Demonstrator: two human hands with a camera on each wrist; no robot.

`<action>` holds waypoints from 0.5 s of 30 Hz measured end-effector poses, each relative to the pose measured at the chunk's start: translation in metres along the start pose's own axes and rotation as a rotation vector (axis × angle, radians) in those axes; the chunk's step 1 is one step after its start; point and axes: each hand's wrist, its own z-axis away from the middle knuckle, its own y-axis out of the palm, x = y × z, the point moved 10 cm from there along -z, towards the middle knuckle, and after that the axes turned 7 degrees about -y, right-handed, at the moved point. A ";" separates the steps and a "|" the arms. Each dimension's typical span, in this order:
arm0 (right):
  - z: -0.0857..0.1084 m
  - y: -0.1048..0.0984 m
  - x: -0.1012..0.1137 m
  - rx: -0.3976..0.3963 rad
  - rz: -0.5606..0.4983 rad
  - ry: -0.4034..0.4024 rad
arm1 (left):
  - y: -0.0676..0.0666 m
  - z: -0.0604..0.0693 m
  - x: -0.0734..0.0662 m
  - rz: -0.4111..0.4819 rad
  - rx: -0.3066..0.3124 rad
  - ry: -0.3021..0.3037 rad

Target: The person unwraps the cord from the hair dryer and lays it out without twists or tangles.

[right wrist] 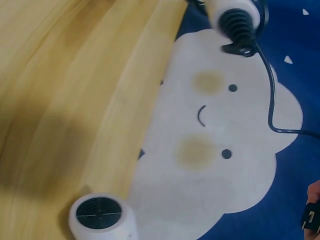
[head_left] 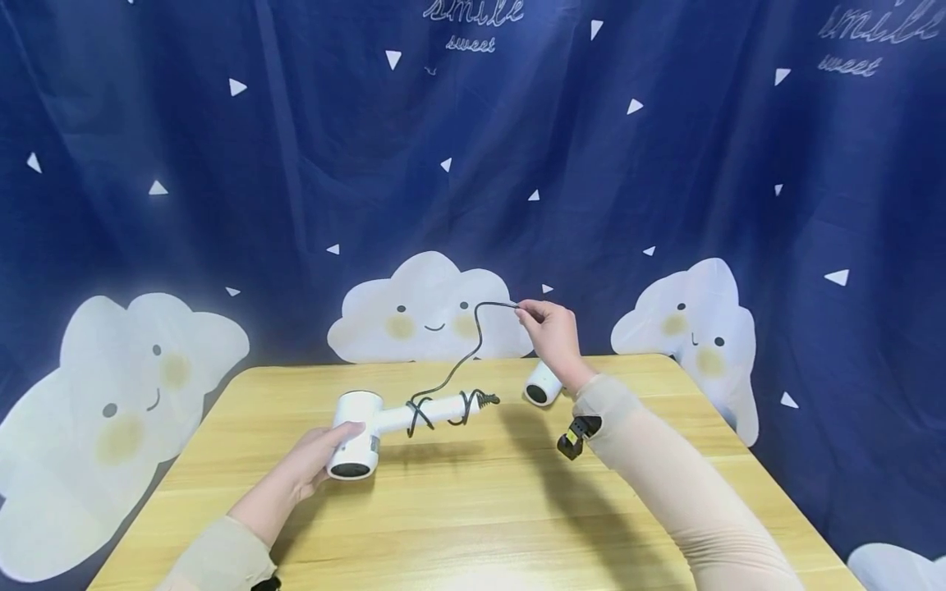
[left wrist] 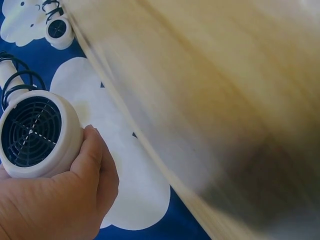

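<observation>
A white hair dryer point(head_left: 357, 435) is held above the table by my left hand point(head_left: 318, 460), which grips the round head. Its handle points right, with loops of black cord point(head_left: 479, 324) wound around it. My right hand point(head_left: 553, 332) is raised to the right and pinches the cord, which runs slack from the handle. The left wrist view shows the dryer's dark grille point(left wrist: 31, 131) beside the thumb and fingers. In the right wrist view, a small dark piece point(right wrist: 310, 216) shows by the hand at the right edge; its kind is unclear.
A second white hair dryer point(head_left: 542, 384) lies at the back right of the wooden table point(head_left: 473, 509), partly hidden behind my right hand and forearm. Beyond the table's back edge hangs a blue curtain point(head_left: 473, 205) with clouds and triangles.
</observation>
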 end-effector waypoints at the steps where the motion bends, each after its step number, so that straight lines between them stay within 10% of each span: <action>1: 0.002 0.002 -0.003 0.010 0.000 0.008 | 0.000 0.000 0.000 -0.001 0.000 -0.001; 15: 0.018 0.016 -0.022 0.103 0.097 -0.051 | -0.001 0.001 -0.001 -0.002 -0.018 -0.004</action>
